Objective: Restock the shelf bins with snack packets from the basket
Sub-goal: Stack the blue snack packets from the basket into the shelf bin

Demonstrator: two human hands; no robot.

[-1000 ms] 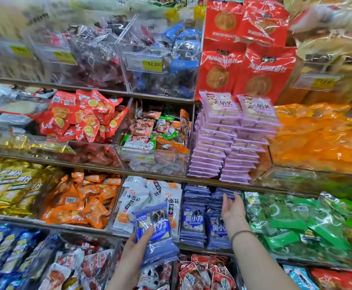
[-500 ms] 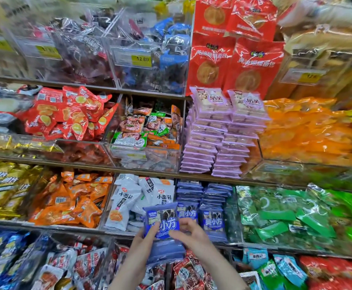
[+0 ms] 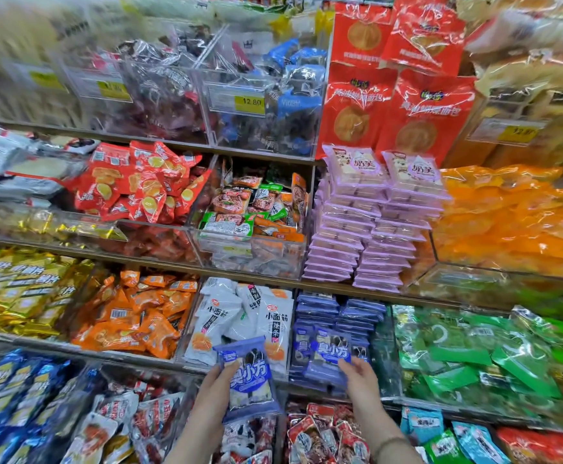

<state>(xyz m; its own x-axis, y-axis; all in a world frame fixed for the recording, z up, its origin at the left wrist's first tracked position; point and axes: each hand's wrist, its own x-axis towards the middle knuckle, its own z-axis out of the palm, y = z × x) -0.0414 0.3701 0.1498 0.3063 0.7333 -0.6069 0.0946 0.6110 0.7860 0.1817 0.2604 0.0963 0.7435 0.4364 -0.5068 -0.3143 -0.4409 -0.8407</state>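
Note:
My left hand (image 3: pixel 214 385) grips a stack of blue-purple snack packets (image 3: pixel 248 376) in front of the lower shelf. My right hand (image 3: pixel 357 373) pinches one more blue-purple packet (image 3: pixel 332 354) of the same kind and holds it against the shelf bin of matching blue-purple packets (image 3: pixel 333 316). That bin holds two stacked rows of them. The basket is out of view.
White packets (image 3: pixel 240 316) fill the bin left of the blue-purple one and green packets (image 3: pixel 474 353) the bin to its right. Above stand lilac packet stacks (image 3: pixel 367 222). Orange packets (image 3: pixel 132 316) and red packets (image 3: pixel 323 433) fill other bins.
My right hand came off the bin, met the stack in my left hand, took one packet and has carried it right to the blue-purple bin. The view has tilted slightly.

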